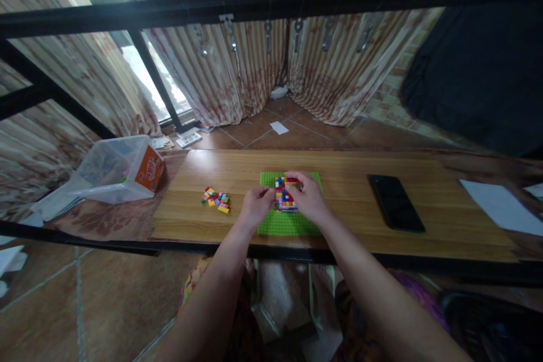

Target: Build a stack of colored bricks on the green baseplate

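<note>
A low block of many-coloured toy bricks [280, 194] stands on a green studded baseplate [288, 227] at the middle of the wooden board. At its left side is my left hand [257, 205], fingers pinched together; anything between the fingertips is too small to make out. My right hand [311, 199] covers the right part of the block, its fingers curved round the far edge and its thumb on the top. Part of the block is hidden under this hand. A small pile of loose toy bricks [217, 199], in several colours, lies to the left of the baseplate.
A black phone [396, 202] lies on the wooden board [348, 181] to the right. Left of the board stands a clear plastic box [123, 169] with an orange label. White paper [503, 203] lies at the right. A black metal rail [271, 3] crosses in front, before the curtains.
</note>
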The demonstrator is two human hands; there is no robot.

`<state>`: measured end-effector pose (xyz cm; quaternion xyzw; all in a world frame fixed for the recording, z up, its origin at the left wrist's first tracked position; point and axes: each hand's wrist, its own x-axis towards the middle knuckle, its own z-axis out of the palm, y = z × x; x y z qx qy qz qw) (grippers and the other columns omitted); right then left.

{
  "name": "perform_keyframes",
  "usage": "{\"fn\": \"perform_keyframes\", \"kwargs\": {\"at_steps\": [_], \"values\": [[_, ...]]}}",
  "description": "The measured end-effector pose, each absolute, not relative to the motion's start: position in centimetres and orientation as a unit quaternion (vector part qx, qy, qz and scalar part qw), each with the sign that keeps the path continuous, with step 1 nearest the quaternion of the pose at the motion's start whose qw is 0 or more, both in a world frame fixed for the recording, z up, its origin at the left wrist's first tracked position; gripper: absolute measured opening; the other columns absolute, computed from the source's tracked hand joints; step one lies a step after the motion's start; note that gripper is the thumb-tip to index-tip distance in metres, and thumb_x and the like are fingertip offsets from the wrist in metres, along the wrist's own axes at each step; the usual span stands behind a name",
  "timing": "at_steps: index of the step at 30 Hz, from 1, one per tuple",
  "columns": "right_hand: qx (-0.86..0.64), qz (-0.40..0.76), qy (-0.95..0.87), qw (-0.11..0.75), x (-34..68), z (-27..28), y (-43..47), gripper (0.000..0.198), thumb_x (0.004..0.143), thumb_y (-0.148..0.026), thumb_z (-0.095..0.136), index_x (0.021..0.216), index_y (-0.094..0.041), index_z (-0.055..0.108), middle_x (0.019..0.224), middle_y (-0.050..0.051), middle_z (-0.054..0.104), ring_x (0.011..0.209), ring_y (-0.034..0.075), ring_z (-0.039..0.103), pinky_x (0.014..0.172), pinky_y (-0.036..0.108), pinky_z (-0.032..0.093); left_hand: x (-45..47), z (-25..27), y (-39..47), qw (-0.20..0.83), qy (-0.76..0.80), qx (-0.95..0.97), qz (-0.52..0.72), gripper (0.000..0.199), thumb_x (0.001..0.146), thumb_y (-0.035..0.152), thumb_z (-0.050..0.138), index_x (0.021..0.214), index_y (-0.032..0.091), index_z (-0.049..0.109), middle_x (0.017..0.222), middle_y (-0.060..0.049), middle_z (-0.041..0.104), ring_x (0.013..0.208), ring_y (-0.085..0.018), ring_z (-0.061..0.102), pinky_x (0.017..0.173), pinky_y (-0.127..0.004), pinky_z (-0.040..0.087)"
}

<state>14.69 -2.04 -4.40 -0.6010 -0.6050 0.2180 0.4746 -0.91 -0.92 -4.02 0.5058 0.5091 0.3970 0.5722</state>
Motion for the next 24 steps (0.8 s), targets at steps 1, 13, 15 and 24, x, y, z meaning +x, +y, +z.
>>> {"fn": "perform_keyframes", "kwargs": {"at_steps": [1,13,15,24], "values": [[-0.610,0.232,-0.574,0.495,14.9,-4.7,-1.8,0.027,0.080,-0.022,0.058,0.103,-0.022,0.072,0.112,0.007,0.072,0.110,0.024,0.063,0.104,0.045,0.044,-0.9,-4.0,-0.9,0.569,0.520,0.501,0.394,0.024,0.077,0.037,0.064,0.067,0.015,0.061,0.055,0.002,0.058,0.049,-0.008,0.050,0.048,-0.020,0.037],[-0.661,0.273,-0.413,0.564,14.3,-7.6,-1.1,0.031,0.085,-0.030,0.049,0.109,-0.020,0.066,0.118,0.011,0.071,0.111,0.025,0.063,0.101,0.044,0.047,-0.1,-4.5,-0.4,0.408,0.551,0.640,0.346,0.025,0.087,0.033,0.057,0.090,0.013,0.073,0.083,-0.007,0.074,0.076,-0.018,0.066,0.067,-0.025,0.045],[-0.666,0.253,-0.429,0.556,14.0,-7.5,-1.3,0.033,0.086,-0.030,0.048,0.112,-0.021,0.066,0.118,0.011,0.070,0.111,0.025,0.062,0.101,0.044,0.046,0.0,-4.4,-0.4,0.400,0.559,0.638,0.346,0.024,0.087,0.030,0.057,0.091,0.013,0.073,0.085,-0.007,0.075,0.076,-0.018,0.067,0.067,-0.025,0.045],[-0.673,0.225,-0.478,0.518,14.5,-7.2,-1.1,0.032,0.089,-0.033,0.048,0.115,-0.022,0.064,0.114,0.012,0.071,0.105,0.025,0.065,0.096,0.043,0.050,0.3,-3.8,-0.7,0.414,0.562,0.625,0.349,0.029,0.087,0.030,0.054,0.099,0.012,0.073,0.093,-0.010,0.077,0.077,-0.020,0.070,0.068,-0.027,0.049]]}}
